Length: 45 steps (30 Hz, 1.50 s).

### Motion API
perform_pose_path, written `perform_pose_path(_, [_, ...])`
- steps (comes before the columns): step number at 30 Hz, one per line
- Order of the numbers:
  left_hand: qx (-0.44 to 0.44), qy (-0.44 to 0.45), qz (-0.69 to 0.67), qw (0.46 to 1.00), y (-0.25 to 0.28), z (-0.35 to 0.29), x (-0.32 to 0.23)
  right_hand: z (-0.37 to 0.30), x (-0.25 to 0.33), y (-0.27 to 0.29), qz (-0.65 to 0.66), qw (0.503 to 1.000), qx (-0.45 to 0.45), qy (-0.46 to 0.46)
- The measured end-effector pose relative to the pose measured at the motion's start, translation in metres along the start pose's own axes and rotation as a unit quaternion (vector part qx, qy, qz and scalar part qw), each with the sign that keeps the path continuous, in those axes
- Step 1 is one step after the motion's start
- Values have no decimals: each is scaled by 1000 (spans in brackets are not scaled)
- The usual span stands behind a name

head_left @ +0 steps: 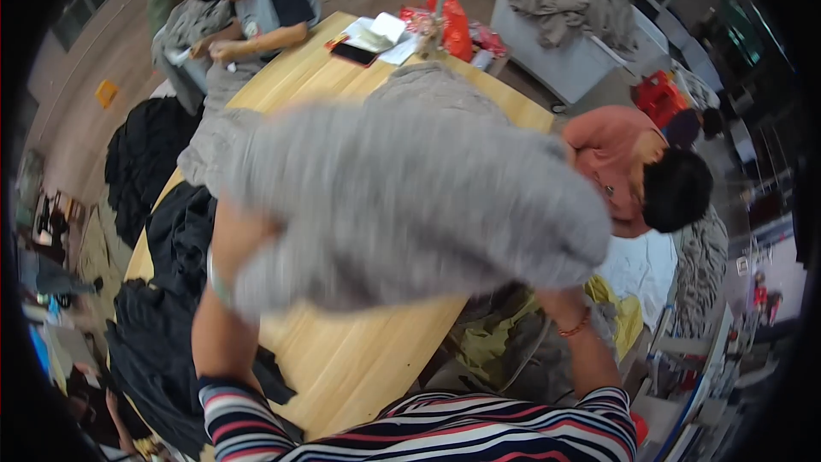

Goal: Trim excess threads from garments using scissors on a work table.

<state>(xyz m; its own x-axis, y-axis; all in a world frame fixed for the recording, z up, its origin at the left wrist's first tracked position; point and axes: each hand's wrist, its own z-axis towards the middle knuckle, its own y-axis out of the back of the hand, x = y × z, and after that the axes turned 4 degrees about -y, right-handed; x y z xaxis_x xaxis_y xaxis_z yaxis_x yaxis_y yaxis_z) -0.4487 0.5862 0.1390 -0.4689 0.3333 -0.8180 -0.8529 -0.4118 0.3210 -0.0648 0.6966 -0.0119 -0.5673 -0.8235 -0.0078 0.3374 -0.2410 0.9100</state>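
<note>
1. The left grip point(245, 239) held a large, motion-blurred grey fabric bundle point(419, 205) above the pale wooden surface point(351, 355).
2. The right grip point(556, 298), mostly hidden by the bundle, could not be judged.

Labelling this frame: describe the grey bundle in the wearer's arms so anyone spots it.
Find the pale wooden table, then follow the striped sleeves up from the picture's lower edge. Those arms lead to the large grey bundle; unlike the grey cloth lying beyond it, it's raised and motion-blurred.
</note>
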Motion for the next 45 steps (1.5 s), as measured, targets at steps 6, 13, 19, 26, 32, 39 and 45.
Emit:
perform_pose_path(6, [68,93,-452,885,-15,152,165,85,-43,-24,325,888,87,-314])
perform_pose_path(13, [103,275,444,846,-75,27,361,49,-45,-73,313,852,229,-352])
perform_pose_path(19, [172,205,503,822,-42,-118,351,42,-21,-80,323,838,324,-296])
perform_pose_path(26, [339,168,427,821,-35,-315,221,47,48,-89,307,837,416,-181])
perform_pose_path(32, [432,334,360,756,-37,-380,106,2,88,-102,300,848,404,-168])
perform_pose_path(39, [175,157,395,888,-114,-318,105,-51,133,-85,288,827,431,-218])
perform_pose_path(45, [182,147,430,872,-108,-296,196,-80,145,-55,287,850,371,-238])
